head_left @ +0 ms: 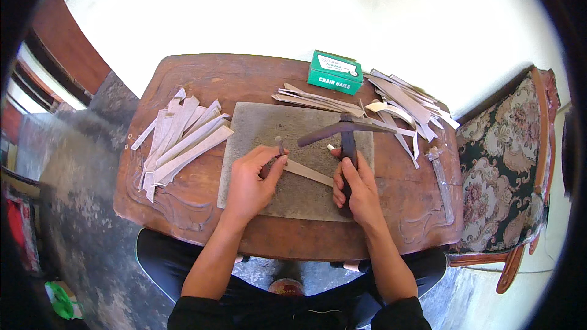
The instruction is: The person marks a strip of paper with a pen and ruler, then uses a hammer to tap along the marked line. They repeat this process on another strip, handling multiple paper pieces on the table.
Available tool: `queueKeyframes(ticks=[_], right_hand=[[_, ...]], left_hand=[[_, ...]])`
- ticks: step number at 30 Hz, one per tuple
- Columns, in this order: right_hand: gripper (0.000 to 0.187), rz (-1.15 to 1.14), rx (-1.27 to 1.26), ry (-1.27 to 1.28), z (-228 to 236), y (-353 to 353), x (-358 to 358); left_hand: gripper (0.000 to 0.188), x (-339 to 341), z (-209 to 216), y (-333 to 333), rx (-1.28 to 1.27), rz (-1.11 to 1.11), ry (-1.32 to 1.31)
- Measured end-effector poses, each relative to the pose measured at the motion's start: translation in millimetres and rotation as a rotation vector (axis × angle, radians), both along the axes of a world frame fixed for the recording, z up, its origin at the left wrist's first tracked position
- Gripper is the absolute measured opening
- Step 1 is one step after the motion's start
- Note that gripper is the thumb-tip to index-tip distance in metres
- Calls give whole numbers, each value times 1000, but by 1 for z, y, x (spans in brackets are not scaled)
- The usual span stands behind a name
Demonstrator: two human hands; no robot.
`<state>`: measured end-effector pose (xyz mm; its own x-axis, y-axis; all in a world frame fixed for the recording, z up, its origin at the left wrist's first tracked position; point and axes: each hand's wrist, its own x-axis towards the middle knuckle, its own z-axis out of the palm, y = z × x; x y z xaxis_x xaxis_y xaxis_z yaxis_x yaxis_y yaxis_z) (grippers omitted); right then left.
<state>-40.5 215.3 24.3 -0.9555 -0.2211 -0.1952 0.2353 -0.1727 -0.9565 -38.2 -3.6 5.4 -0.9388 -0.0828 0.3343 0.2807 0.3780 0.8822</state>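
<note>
My right hand (356,192) is wrapped round the dark handle of a hammer (347,128), its long curved head raised over a grey slab (257,125). A small white stub (330,147) sticks out by its fingers; its kind is unclear. My left hand (252,182) is closed in a pinch on a short dark metal punch-like piece (280,145), held upright with a rounded top. From beside the left fingertips, a narrow pale strip (309,172) slants across the slab to the right hand's fingers. Whether the punch-like piece touches the strip is hidden by the fingers.
A pile of pale strips (183,140) lies left on the carved wooden table (263,241). Behind the slab are more strips (315,101) and a green box (335,73). Curled offcuts (403,110) and a grey metal tool (440,183) lie right. A floral chair (501,165) stands beside.
</note>
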Motion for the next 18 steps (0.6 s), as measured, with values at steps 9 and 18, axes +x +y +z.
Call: queueKeyframes(ticks=[9, 18], right_hand=[[32, 0, -20, -10, 2, 0, -1], [32, 1, -20, 1, 0, 0, -1]], left_hand=[[11, 0, 6, -1, -33, -53, -33], [11, 0, 6, -1, -55, -56, -38]])
